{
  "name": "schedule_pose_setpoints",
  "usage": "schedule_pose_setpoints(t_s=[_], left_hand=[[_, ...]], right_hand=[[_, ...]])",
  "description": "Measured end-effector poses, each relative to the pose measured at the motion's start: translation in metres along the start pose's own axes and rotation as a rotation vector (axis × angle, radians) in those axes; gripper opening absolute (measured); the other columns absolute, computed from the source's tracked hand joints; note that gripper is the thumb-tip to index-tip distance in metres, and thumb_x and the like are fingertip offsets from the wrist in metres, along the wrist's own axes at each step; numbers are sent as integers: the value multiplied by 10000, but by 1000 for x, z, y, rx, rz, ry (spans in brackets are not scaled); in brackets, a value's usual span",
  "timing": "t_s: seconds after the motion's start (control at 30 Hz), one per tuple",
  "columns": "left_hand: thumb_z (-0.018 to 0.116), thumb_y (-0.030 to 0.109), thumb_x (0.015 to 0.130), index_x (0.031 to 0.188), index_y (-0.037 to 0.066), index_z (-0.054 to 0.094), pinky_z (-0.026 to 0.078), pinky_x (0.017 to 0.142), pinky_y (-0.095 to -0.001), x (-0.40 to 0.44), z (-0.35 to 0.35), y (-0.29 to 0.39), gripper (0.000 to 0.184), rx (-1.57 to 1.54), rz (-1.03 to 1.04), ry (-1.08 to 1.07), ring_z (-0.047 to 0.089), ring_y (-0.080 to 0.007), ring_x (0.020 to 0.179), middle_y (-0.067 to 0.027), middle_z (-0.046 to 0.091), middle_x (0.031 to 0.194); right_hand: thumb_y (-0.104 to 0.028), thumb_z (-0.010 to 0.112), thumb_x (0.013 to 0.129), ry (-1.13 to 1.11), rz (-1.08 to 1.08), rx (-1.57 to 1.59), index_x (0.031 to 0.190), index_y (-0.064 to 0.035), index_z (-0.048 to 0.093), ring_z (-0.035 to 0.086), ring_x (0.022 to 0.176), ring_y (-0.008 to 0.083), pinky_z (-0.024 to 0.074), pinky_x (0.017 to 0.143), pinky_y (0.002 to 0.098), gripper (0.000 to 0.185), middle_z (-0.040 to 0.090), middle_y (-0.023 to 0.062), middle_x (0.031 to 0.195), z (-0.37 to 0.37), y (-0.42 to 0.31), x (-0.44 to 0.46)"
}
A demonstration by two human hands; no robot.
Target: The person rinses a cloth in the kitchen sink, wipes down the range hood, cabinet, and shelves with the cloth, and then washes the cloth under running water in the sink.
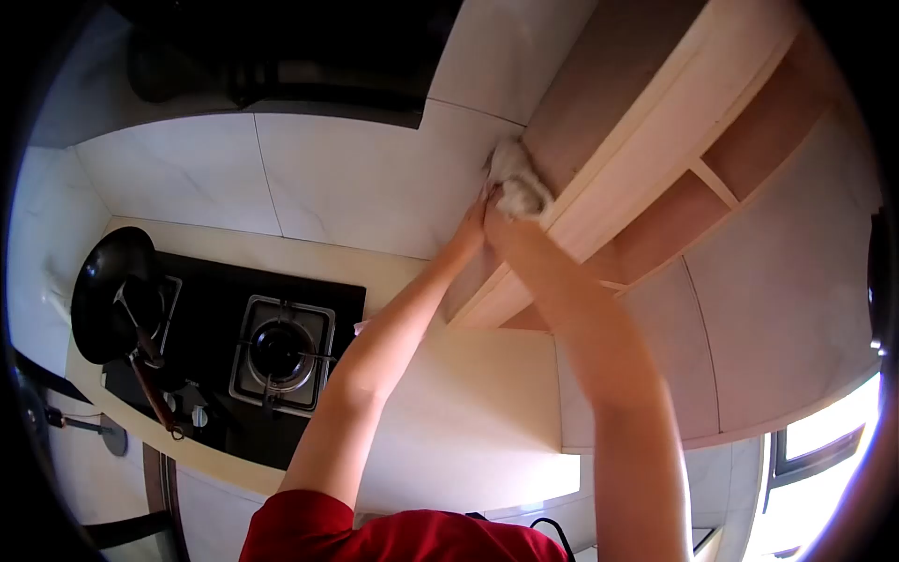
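Cloth (515, 173) bunched beyond right grip (502, 228), touching; left grip (476, 219) beside.

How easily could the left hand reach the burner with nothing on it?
Yes, probably: the burner looks uncovered, beside the left arm, though the left hand must first come away from the pale cloth.

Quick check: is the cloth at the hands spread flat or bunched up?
Bunched up: the pale cloth makes a thick, rumpled wad at the left hand and right hand, not a flat sheet.
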State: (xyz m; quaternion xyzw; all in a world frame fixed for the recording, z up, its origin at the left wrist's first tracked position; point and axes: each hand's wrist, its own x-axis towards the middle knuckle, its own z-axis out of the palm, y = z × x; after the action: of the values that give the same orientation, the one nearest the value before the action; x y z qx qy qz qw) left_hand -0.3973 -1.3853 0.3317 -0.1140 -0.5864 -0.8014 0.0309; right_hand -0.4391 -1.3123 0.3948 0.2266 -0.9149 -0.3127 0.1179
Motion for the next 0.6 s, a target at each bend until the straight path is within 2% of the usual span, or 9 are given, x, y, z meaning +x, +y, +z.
schedule_pose_setpoints(t_s=[0.13, 0.27, 0.47, 0.6], left_hand=[[277, 378, 986, 1412, 60, 256, 242, 1046, -286, -33, -30, -107, 532, 43, -219, 18, 289, -188, 1302, -83, 300, 1434], [287, 369, 985, 1401, 56, 274, 276, 1024, -287, -59, -49, -171, 521, 62, -370, 2, 324, -187, 1276, -80, 331, 1411], [303, 357, 984, 1385, 50, 302, 326, 990, -289, -75, -71, -203, 505, 75, -483, -77, 376, -186, 1237, -75, 377, 1377], [314, 349, 982, 1374, 46, 321, 360, 968, -291, -87, -80, -193, 495, 76, -537, -150, 410, -185, 1211, -72, 408, 1355]], right_hand=[[-149, 531, 841, -81, 17, 175, 1119, -53, 605, 550, 1064, 235, 461, 863, 340, 303, 585, 132, 1166, 77, -81, -11], [-155, 529, 849, -119, 61, 354, 1135, -55, 593, 547, 1064, 230, 458, 863, 338, 310, 581, 125, 1170, 120, -142, -16], [-165, 527, 861, -92, 217, 793, 1159, -57, 575, 541, 1064, 222, 454, 864, 335, 320, 576, 116, 1176, 144, -184, -27], [-171, 525, 869, 22, 430, 1423, 1175, -59, 563, 537, 1065, 217, 452, 865, 333, 328, 572, 109, 1180, 141, -189, -56]])
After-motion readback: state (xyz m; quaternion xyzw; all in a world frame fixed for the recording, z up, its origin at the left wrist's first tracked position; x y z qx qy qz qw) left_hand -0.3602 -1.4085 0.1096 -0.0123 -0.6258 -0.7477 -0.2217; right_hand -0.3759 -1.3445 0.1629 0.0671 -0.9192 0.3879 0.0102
